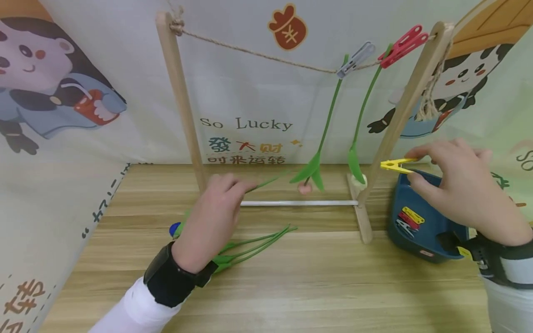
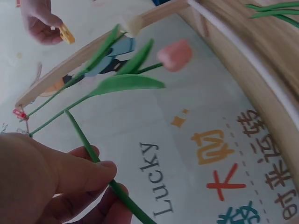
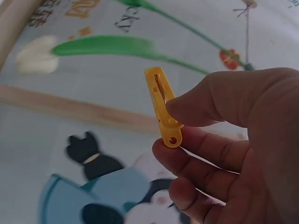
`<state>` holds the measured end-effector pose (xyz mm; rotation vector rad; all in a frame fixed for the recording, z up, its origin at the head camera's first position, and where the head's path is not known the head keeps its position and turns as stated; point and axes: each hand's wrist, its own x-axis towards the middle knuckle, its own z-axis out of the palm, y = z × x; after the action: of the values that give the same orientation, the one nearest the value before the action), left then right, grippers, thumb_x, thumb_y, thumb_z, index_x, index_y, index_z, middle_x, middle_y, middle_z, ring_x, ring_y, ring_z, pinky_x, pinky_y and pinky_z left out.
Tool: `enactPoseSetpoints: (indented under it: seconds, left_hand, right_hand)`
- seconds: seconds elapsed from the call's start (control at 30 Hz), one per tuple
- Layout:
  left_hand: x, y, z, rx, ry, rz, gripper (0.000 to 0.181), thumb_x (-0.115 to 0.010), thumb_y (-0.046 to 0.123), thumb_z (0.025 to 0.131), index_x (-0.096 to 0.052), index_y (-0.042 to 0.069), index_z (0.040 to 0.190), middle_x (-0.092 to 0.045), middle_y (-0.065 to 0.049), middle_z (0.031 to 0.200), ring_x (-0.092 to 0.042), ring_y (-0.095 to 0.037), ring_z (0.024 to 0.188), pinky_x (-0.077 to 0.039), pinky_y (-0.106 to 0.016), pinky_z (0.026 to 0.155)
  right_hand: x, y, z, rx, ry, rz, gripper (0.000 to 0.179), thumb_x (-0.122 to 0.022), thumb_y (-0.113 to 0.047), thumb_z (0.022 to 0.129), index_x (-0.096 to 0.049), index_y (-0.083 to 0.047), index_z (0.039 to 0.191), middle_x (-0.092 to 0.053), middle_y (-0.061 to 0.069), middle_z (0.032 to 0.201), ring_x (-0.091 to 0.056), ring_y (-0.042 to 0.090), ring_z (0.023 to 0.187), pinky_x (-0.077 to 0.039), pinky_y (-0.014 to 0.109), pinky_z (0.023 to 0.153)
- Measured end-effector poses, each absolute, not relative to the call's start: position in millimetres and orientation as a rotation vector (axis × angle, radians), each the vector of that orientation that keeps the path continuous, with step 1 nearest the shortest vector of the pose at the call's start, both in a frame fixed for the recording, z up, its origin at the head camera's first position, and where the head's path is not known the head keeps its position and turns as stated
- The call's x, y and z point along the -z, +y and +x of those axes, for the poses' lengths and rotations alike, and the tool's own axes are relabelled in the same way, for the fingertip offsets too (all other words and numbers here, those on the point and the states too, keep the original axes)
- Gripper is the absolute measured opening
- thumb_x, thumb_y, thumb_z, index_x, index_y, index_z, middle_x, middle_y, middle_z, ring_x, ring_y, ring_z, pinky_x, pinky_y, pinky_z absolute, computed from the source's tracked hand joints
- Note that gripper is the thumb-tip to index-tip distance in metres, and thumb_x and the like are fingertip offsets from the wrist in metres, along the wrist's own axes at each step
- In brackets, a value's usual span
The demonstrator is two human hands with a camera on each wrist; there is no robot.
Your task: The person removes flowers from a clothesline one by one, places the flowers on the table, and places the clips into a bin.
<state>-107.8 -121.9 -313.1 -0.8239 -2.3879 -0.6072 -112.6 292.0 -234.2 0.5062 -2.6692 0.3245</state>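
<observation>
Left hand [image 1: 210,219] pinches 1 green stem [image 2: 80,130]; right hand [image 1: 464,185] pinches 1 yellow clothespin [image 3: 161,105]. Between the hands, 2 tulips [image 1: 310,169] hang from 1 rope [image 1: 266,56]; wooden table [image 1: 333,286] below, printed backdrop [image 1: 250,92] behind.

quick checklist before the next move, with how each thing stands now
1. Left hand gripping green stem: ok
2. Right hand pinching yellow clothespin: ok
3. Pink tulip clipped to rope by grey clothespin, white tulip by red clothespin: ok
4. Bare rope beside grey clothespin: ok
5. Green stem at rope: not ok, below it in head view
6. Green stem's bloom colour: cannot tell
</observation>
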Motion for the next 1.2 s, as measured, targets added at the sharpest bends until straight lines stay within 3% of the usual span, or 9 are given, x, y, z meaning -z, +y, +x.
enactPoseSetpoints:
  seconds: [0.23,0.47,0.63,0.77,0.93,1.2]
  left_hand:
    - [349,-131,-104,0.462,-2.485,-0.809,0.043,-0.071,-0.023,0.086,-0.073,0.002,0.120,-0.064,-0.011,0.103,-0.061,-0.029,0.095,-0.058,-0.037,0.077]
    - [379,-134,-104,0.348,-2.548,-0.815,0.040,-0.076,-0.018,0.087,-0.074,0.006,0.118,-0.064,-0.009,0.101,-0.061,-0.029,0.093,-0.055,-0.037,0.075]
    - [397,-134,-105,0.315,-2.573,-0.838,0.040,-0.075,-0.019,0.086,-0.076,0.007,0.116,-0.064,-0.009,0.101,-0.063,-0.030,0.096,-0.057,-0.039,0.081]
    - [410,-131,-103,0.292,-2.564,-0.864,0.036,-0.077,-0.018,0.085,-0.076,0.006,0.111,-0.066,-0.010,0.099,-0.065,-0.030,0.094,-0.058,-0.039,0.080]
    - [422,-128,-100,0.217,-2.565,-0.887,0.029,-0.082,-0.013,0.083,-0.076,0.008,0.102,-0.064,-0.008,0.093,-0.063,-0.028,0.086,-0.056,-0.039,0.072]
    - [435,-125,-98,0.174,-2.601,-0.896,0.028,-0.082,-0.011,0.081,-0.075,0.009,0.098,-0.062,-0.007,0.091,-0.064,-0.029,0.088,-0.057,-0.043,0.074]
  right_hand:
    - [285,333,-107,-0.371,-2.772,0.373,0.032,-0.076,-0.011,0.089,-0.071,0.002,0.118,-0.070,0.025,0.107,-0.048,0.039,0.094,-0.021,0.061,0.073]
    - [327,366,-107,-0.382,-2.882,0.230,0.034,-0.079,-0.013,0.091,-0.069,0.008,0.116,-0.071,0.027,0.102,-0.053,0.040,0.087,-0.024,0.062,0.073]
    - [345,383,-109,-0.356,-2.970,0.101,0.036,-0.080,-0.015,0.093,-0.068,0.011,0.114,-0.070,0.030,0.098,-0.055,0.047,0.086,-0.028,0.066,0.073]
    - [358,397,-112,-0.346,-3.055,0.013,0.038,-0.078,-0.016,0.094,-0.067,0.013,0.114,-0.068,0.037,0.108,-0.054,0.058,0.096,-0.026,0.073,0.077]
    - [373,409,-116,-0.381,-3.133,0.013,0.039,-0.077,-0.019,0.094,-0.067,0.013,0.115,-0.070,0.033,0.107,-0.058,0.056,0.093,-0.025,0.068,0.075]
    - [383,412,-117,-0.407,-3.140,0.074,0.034,-0.078,-0.018,0.093,-0.071,0.009,0.112,-0.074,0.028,0.102,-0.061,0.057,0.096,-0.023,0.075,0.078]
